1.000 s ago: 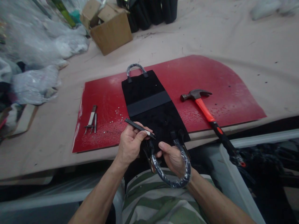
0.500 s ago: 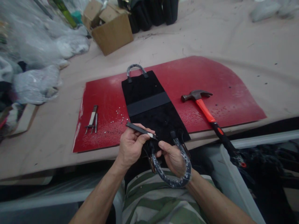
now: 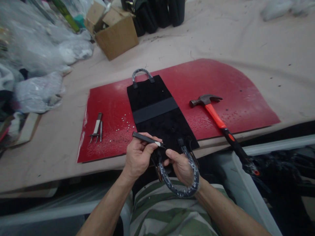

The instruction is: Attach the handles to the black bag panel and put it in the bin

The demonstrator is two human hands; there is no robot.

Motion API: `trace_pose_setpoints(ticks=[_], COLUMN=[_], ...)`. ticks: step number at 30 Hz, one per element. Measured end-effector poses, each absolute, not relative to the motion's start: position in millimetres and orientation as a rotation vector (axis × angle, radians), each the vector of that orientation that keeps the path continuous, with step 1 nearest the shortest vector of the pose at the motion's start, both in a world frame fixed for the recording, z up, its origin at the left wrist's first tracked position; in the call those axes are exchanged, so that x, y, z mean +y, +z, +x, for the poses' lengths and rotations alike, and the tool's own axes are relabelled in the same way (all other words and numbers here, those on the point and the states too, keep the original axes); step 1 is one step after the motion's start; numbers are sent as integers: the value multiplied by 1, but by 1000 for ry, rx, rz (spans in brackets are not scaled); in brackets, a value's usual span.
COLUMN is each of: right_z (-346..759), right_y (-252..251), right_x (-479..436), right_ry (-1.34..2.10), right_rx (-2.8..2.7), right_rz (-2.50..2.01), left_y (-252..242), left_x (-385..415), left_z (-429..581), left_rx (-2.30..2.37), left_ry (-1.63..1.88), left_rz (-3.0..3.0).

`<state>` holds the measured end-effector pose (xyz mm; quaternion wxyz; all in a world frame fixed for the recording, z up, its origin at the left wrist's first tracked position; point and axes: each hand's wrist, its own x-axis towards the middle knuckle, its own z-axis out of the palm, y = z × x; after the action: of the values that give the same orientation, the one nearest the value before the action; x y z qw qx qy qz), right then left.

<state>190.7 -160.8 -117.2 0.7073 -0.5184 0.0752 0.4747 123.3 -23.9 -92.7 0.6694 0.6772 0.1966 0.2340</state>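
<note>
My left hand (image 3: 138, 156) is closed around a slim dark metal punch (image 3: 144, 137) with a white band near its tip. The punch points right, its tip close to my right thumb. Reaching through the loop of the near handle (image 3: 180, 191), my right hand (image 3: 181, 165) pinches the near edge of a black bag panel (image 3: 163, 126); its fingertips are partly hidden underneath. The panel lies unfolded on a red board (image 3: 110, 98), with a smoother band across its middle. Clear plastic film wraps both the near handle and the far handle (image 3: 142, 70).
A claw hammer (image 3: 214, 113) with an orange and black handle lies right of the panel. Pronged punches (image 3: 97, 127) and small scattered bits lie to the left. Behind are a cardboard box (image 3: 118, 37), black bags (image 3: 162, 13) and plastic-wrapped goods (image 3: 39, 90).
The view has shifted very slightly. Both hands keep the same hold, and the punch tip stays beside my right thumb.
</note>
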Motion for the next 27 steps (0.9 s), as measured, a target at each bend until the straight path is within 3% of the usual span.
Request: trace_pose_setpoints(ticks=[15,21,27], right_z=[190,193,209], right_y=[-120,-118,-114], right_x=[-164,-167,-182], right_ry=[1049,1129,1136], right_rx=[96,58,-288], right_rz=[-1157,-1138,-1530], left_y=[-84,-83,-86], left_x=[-28,-23,-22], left_z=[124,126,123], left_rx=[434,477,502], left_ry=[571,509,460], left_rz=[1744,1574,1496])
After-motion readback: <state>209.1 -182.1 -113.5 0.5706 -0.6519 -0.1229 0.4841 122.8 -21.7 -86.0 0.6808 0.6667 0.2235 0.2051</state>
